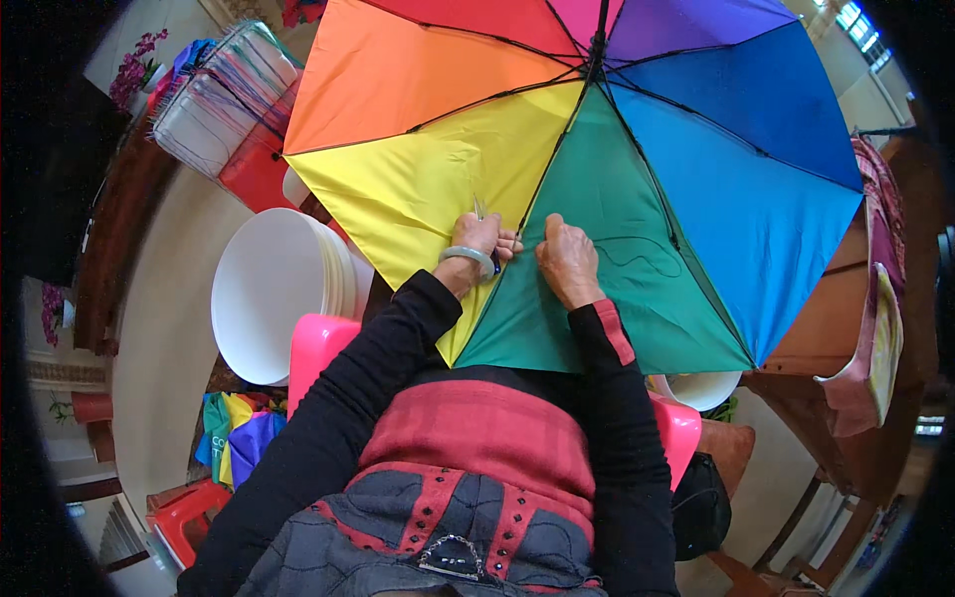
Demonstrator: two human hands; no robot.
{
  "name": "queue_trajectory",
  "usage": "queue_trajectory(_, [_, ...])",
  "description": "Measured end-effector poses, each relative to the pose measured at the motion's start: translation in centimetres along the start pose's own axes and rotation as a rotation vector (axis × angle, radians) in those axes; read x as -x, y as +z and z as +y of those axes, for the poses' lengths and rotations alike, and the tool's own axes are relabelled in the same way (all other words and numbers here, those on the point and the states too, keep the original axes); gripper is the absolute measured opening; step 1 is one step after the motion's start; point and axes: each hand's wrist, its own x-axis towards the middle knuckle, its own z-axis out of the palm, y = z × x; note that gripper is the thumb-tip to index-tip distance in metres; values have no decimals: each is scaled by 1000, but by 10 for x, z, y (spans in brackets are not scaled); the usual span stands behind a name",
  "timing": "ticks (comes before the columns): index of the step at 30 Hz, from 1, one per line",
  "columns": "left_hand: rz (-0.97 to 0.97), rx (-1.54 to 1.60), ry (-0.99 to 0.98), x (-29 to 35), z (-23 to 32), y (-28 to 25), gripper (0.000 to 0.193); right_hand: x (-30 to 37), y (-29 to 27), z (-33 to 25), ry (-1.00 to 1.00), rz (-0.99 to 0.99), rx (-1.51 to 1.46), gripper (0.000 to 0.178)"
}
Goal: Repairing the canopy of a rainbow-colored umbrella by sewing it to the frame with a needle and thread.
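Note:
An opened rainbow-coloured umbrella (378,119) lies in front of me, its inner side with black ribs facing up. My left hand (477,239), with a pale bangle at the wrist, is closed around small scissors (478,209); the pointed silver tip sticks out over the yellow panel. Its fingertips reach the rib between the yellow and green panels. Just right of that rib, my right hand (569,261) is pinched closed over the green panel. A dark thread (637,239) runs from it in loose loops across the green cloth. Any needle is hidden by the fingers.
White buckets (269,298) stand at left, beside a pink chair (316,348). Folded colourful cloth (244,438) lies near a red stool (189,517). A clear container (224,99) with dark threads stands far left. Cloths (875,328) hang over brown furniture (811,318) at right.

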Motion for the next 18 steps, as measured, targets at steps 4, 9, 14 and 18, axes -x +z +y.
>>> queue_trajectory(4, [10, 30, 17, 0, 0, 0, 27, 0, -1, -1, 31, -34, 42, 14])
queue_trajectory(9, [23, -6, 25, 1, 1, 1, 26, 1, -4, -1, 12, -69, 41, 21])
queue_trajectory(14, [-19, -18, 16, -4, -1, -1, 22, 3, -4, 0, 6, -75, 23, 24])
queue_trajectory(18, [-42, -28, 24, -5, -2, -3, 20, 1, 0, 3, -8, -43, -23, 21])
